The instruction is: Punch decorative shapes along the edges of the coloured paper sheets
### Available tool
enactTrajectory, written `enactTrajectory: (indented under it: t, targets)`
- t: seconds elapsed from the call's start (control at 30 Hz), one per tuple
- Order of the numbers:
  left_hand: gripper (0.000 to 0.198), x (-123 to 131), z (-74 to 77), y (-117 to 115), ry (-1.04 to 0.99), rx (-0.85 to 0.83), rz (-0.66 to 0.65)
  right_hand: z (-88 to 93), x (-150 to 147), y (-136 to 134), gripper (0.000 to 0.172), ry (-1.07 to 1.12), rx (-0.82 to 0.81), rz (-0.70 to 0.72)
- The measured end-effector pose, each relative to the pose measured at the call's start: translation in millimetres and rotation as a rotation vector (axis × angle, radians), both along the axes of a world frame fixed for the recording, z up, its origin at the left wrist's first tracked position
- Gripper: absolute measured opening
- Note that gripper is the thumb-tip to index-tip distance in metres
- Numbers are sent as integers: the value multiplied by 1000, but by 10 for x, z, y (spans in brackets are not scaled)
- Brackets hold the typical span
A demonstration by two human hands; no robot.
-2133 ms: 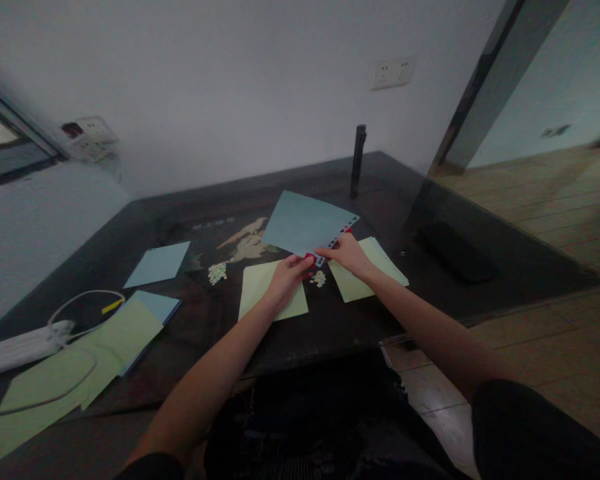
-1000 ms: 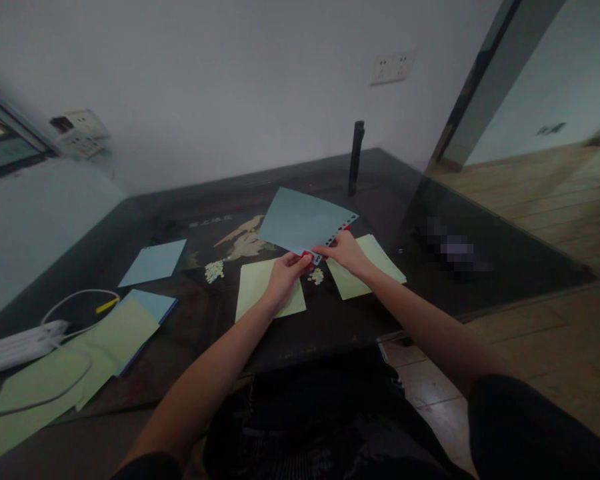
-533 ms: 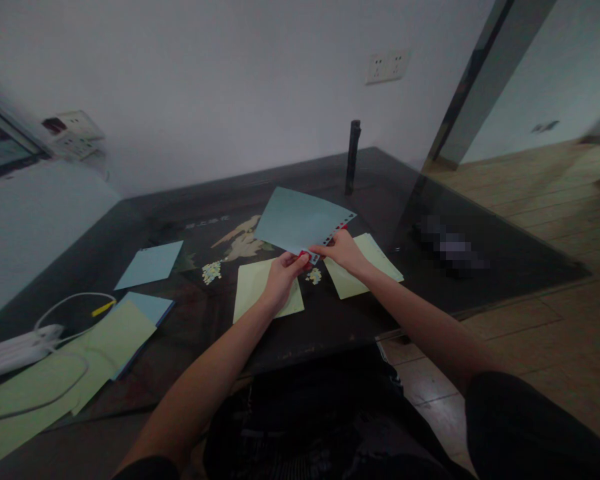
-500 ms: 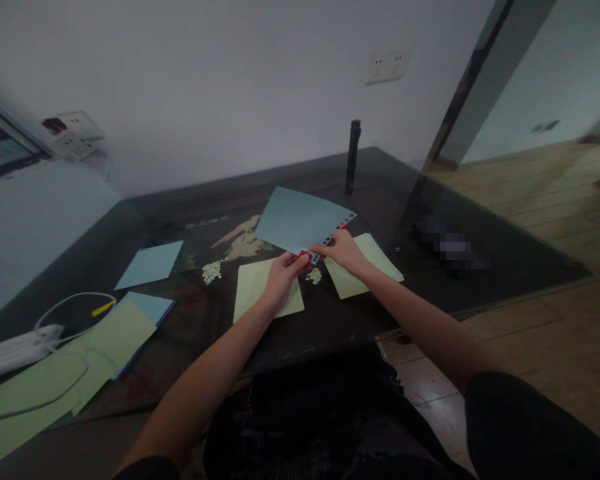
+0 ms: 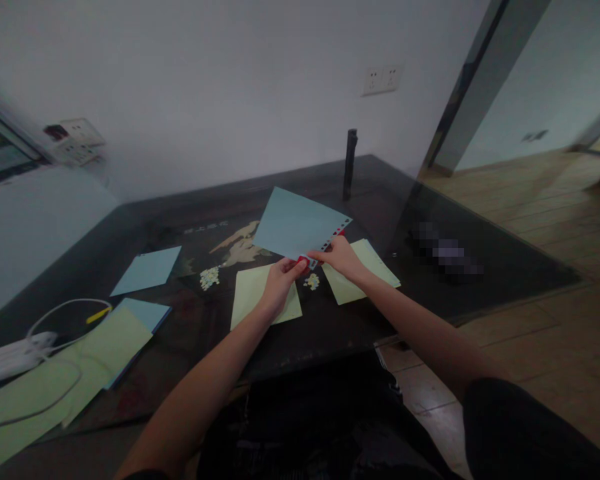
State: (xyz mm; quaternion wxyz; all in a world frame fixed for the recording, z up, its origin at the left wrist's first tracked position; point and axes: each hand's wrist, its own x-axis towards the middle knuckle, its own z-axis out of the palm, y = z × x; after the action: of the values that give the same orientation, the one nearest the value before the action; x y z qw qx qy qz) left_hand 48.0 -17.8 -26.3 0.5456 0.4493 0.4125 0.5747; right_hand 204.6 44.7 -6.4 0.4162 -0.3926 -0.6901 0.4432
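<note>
A light blue sheet of paper (image 5: 300,220), tilted above the table, has a row of small cut-out holes along its near right edge. At its lower corner is a small red hole punch (image 5: 304,262), partly hidden by fingers. My left hand (image 5: 281,280) is closed on the punch, thumb on top. My right hand (image 5: 341,257) pinches the sheet's punched edge, and a bit of red shows beside its fingers. Below the hands lie a pale yellow-green sheet (image 5: 250,293), a small heap of paper cut-outs (image 5: 311,282) and another yellow-green stack (image 5: 363,273).
More cut-outs (image 5: 209,279) lie left on the dark table (image 5: 200,360). Farther left are a blue sheet (image 5: 147,270), overlapping yellow-green sheets (image 5: 45,393) and a white power strip (image 5: 15,357) with cable. A black upright object (image 5: 349,165) stands at the back. A blurred object (image 5: 445,250) lies right.
The view has shifted slightly. Both hands keep their hold on the sheet and punch, with little visible movement.
</note>
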Motion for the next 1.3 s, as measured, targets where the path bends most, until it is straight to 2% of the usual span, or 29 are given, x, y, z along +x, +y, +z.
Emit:
enactTrajectory:
  t: [0.43, 0.73, 0.97, 1.13, 1.3]
  targets:
    - [35, -22, 63, -37, 20, -52, -54, -28, 6, 18, 21, -1, 2, -18]
    - [35, -50, 109, -45, 49, -82, -101, -38, 15, 37, 23, 77, -67, -18]
    - [40, -102, 100, -20, 205, -55, -3, 3, 25, 38, 23, 124, -93, -70]
    - [44, -141, 124, -30, 413, 59, -42, -7, 64, 77, 29, 142, -67, -107]
    - [44, -148, 208, -86, 566, 150, -106, -3, 107, 129, 26, 110, -77, -162]
